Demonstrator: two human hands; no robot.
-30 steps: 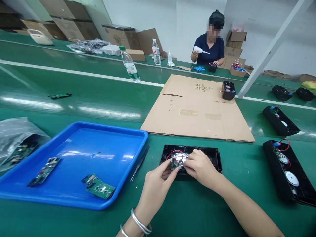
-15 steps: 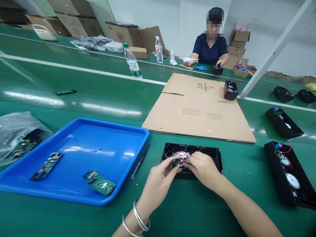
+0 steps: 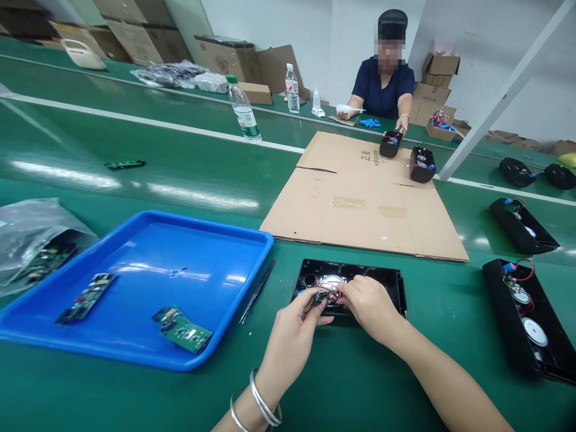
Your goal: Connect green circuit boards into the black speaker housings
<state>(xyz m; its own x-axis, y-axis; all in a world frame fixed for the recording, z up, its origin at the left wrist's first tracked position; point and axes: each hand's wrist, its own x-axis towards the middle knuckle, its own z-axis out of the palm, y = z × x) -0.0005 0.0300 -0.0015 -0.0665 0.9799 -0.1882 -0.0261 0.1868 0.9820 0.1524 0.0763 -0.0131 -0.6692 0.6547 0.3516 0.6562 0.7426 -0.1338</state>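
Note:
A black speaker housing (image 3: 382, 277) lies with its inside facing up in front of me, a round white-backed speaker (image 3: 333, 279) showing in it. Above it, my left hand (image 3: 299, 321) pinches a small circuit board (image 3: 318, 296) between thumb and fingers. My right hand (image 3: 366, 303) has its fingertips closed at the red and black wires (image 3: 333, 293) beside the board. Its fingers hide just what they grip. To the left, a blue tray (image 3: 148, 357) holds two green circuit boards (image 3: 184, 330), and tweezers (image 3: 258, 292) lie between tray and housing.
A flattened cardboard sheet (image 3: 360, 225) lies beyond the housing. More speaker housings (image 3: 504, 312) stand at the right. A plastic bag of boards (image 3: 40, 240) is at far left. Across the bench, a co-worker (image 3: 384, 84) reaches to a small housing (image 3: 390, 144). A slanted post (image 3: 499, 96) rises at right.
The board in my left hand has tilted, and the wires by my right fingertips have shifted. Across the bench, the co-worker's hand has moved a small housing forward onto the cardboard.

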